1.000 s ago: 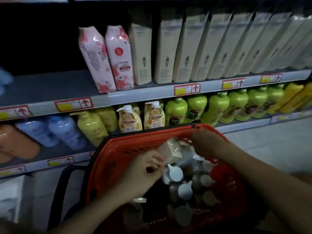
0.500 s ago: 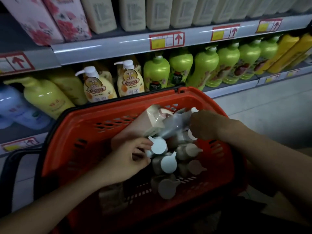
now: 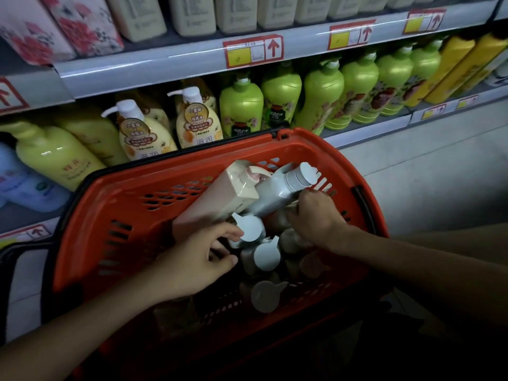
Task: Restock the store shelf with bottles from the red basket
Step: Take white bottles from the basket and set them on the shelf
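The red basket (image 3: 132,204) stands in front of the lower shelf (image 3: 365,130). Several bottles with white flip caps (image 3: 268,257) stand upright inside it. A beige boxed pack (image 3: 220,196) and a grey bottle (image 3: 275,192) lie tilted on top of them, the grey bottle's cap pointing up and to the right. My left hand (image 3: 198,259) pinches a white-capped bottle (image 3: 247,228) between thumb and forefinger. My right hand (image 3: 316,218) curls its fingers under the grey bottle near its neck; the fingertips are hidden.
The lower shelf holds green pump bottles (image 3: 242,105), cream pump bottles (image 3: 198,125), yellow bottles (image 3: 52,155) and orange-yellow bottles (image 3: 450,67). Above it, the upper shelf (image 3: 165,61) carries beige cartons and pink floral packs. A black basket handle (image 3: 8,259) sticks out at left. Grey floor lies at right.
The view has tipped down and closer to the basket. The grey bottle's cap end has risen clear of the other bottles. My left hand has moved onto a white-capped bottle.
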### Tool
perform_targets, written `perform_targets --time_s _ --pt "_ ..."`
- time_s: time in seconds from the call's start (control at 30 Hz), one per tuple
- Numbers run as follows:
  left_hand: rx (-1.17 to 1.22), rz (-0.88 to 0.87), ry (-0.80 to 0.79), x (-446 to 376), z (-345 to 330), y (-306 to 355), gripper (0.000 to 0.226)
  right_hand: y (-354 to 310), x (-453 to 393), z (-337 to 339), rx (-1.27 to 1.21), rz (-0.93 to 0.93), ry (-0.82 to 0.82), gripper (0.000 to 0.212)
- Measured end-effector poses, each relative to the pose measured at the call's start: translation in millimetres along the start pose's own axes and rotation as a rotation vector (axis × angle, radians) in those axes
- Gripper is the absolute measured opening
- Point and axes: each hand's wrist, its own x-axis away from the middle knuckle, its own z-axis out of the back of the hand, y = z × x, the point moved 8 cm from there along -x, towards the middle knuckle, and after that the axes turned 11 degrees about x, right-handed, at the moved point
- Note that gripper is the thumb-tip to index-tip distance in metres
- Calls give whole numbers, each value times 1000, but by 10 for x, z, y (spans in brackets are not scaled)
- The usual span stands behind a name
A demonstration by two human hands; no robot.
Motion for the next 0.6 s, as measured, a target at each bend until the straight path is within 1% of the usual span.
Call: perform_targets --time_s 0.07,0.17,0.2,0.33,0.47,0.6 --pt "-45 -3 -12 26 0 -35 39 96 -44 -42 -20 -76 -10 17" --pt "-125 -2 -44 54 -8 -84 40 163 -89 -216 73 -108 -141 21" --pt "-137 0 -51 65 -14 -90 40 169 -98 -242 103 -108 -161 22" --pt "-174 -27 -59 98 -37 -25 40 176 -140 -194 177 -75 -121 23" --pt "-150 -61 -20 118 26 85 31 87 -67 -45 214 -25 -116 27" --pt "-110 -120 45 114 130 221 28 -239 78 303 398 125 -17 25"
